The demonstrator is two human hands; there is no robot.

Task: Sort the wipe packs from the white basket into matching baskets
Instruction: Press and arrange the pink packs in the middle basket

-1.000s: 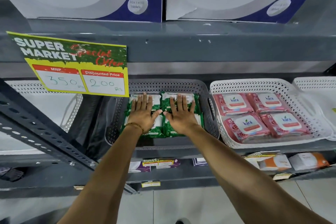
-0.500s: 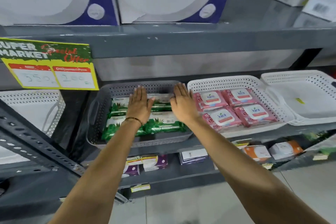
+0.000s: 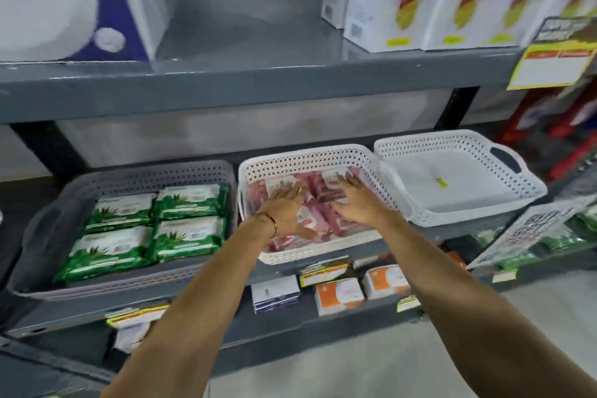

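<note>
Pink wipe packs (image 3: 326, 213) fill middle white basket (image 3: 307, 158), directly under both palms. Left hand (image 3: 286, 203) and right hand (image 3: 358, 200) lie flat on them, fingers spread, gripping nothing. Green packs (image 3: 151, 223) sit in grey basket (image 3: 48, 236) alongside.

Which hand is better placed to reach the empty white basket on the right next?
Right. The right hand lies flat on the pink packs beside the wall shared with the empty white basket; the left hand sits further left.
</note>
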